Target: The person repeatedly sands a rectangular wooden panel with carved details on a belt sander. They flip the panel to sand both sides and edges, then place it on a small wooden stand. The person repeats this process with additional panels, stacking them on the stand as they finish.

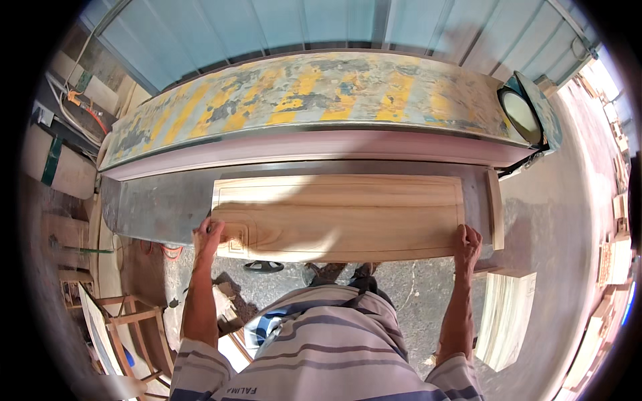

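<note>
A long pale wooden panel (348, 220) with a thin line cut near its edges lies across the grey metal machine table (160, 207), its near edge reaching past the table toward me. My left hand (207, 235) grips the panel's left end close to the near corner, fingers closed on it. At the opposite end my right hand (466, 242) is closed on the right edge. Beside my left hand, a small squarish pattern with curved lines marks the panel's face. Behind the panel runs a pinkish sanding belt (307, 147), standing on edge along the table.
A worn cover with yellow stripes (287, 93) tops the machine, and a round-ended housing (528, 113) stands at its right. A wooden strip (495, 207) borders the table's right end. Stacked boards (503, 321) sit at lower right, a wooden frame (137, 327) at lower left. A black handwheel (263, 266) is below.
</note>
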Demonstrator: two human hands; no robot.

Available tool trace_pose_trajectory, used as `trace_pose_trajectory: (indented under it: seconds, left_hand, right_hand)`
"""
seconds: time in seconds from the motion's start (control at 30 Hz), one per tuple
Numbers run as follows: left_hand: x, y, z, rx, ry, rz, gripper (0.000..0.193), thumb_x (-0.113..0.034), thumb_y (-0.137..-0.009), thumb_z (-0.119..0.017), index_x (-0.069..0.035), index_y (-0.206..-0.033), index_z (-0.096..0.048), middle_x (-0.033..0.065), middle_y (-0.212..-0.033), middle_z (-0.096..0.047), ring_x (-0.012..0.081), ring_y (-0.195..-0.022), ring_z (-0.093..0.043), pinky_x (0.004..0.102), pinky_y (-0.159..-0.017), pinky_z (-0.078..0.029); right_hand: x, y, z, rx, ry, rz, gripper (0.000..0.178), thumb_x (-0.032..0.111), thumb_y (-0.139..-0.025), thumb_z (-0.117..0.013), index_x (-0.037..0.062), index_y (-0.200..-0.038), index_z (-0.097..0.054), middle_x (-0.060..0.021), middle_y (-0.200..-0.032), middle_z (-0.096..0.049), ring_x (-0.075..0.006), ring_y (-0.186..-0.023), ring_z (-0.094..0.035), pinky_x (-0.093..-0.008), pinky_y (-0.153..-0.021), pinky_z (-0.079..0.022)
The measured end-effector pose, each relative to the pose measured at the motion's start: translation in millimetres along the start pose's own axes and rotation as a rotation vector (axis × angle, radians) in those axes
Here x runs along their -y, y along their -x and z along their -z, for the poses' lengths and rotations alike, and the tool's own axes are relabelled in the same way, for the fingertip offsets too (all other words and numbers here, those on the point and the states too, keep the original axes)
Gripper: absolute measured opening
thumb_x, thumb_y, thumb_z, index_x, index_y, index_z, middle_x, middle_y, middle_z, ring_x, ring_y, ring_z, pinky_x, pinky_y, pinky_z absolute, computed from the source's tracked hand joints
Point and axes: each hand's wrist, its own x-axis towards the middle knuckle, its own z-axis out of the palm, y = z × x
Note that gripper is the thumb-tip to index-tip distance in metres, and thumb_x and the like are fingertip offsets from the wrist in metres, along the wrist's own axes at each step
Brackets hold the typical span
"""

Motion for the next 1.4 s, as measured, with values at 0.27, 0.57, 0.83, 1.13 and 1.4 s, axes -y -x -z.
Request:
trace_pose_trajectory:
  seconds: [0.27, 0.57, 0.83, 1.13, 1.4]
  left_hand:
    - [-13, 68, 27, 0.257, 0.479, 0.486, 0.061, -0.032, -0.078, -0.066, -0.009, -0.128, -0.041, 0.0041, -0.067, -0.055, 0.0136, -0.051, -0.053, 0.0266, -0.042, -0.041]
    - [-40, 47, 16, 0.266, 0.554, 0.463, 0.06, -0.035, -0.077, -0.068, -0.013, -0.125, -0.041, -0.001, -0.061, -0.047, 0.0078, -0.044, -0.044, 0.0219, -0.037, -0.034]
    - [-33, 26, -2, 0.197, 0.644, 0.438, 0.064, -0.034, -0.075, -0.07, -0.014, -0.127, -0.038, -0.0008, -0.059, -0.044, 0.0068, -0.038, -0.036, 0.0206, -0.033, -0.024]
    - [59, -29, 27, 0.217, 0.692, 0.472, 0.059, -0.029, -0.079, -0.068, -0.018, -0.129, -0.039, -0.0033, -0.061, -0.044, 0.0043, -0.039, -0.033, 0.0178, -0.033, -0.024]
    - [77, -45, 29, 0.187, 0.663, 0.547, 0.06, -0.032, -0.08, -0.067, -0.021, -0.13, -0.037, -0.0021, -0.059, -0.047, 0.006, -0.034, -0.034, 0.0186, -0.031, -0.022]
  right_hand:
    - [2, 13, -18, -0.219, -0.339, -0.037, 0.034, 0.029, -0.088, -0.06, 0.0021, -0.108, -0.061, -0.0086, -0.099, -0.061, -0.0151, -0.083, -0.056, -0.0285, -0.075, -0.047]
    - [19, -17, -35, -0.25, -0.689, -0.141, 0.031, 0.029, -0.09, -0.057, 0.0008, -0.1, -0.063, 0.0019, -0.085, -0.06, -0.0074, -0.078, -0.052, -0.0221, -0.071, -0.043]
    - [43, -30, -49, -0.378, -0.814, -0.264, 0.027, 0.025, -0.088, -0.061, -0.0006, -0.097, -0.064, 0.0006, -0.08, -0.061, -0.0067, -0.073, -0.053, -0.0208, -0.067, -0.043]
    - [77, 19, -89, -0.3, -0.645, -0.254, 0.028, 0.029, -0.083, -0.064, 0.0056, -0.099, -0.065, -0.006, -0.091, -0.065, -0.0165, -0.087, -0.059, -0.0278, -0.08, -0.045]
    - [97, 27, -93, -0.311, -0.567, -0.292, 0.029, 0.032, -0.083, -0.063, 0.0064, -0.097, -0.066, -0.0088, -0.093, -0.065, -0.0183, -0.087, -0.061, -0.0292, -0.079, -0.046]
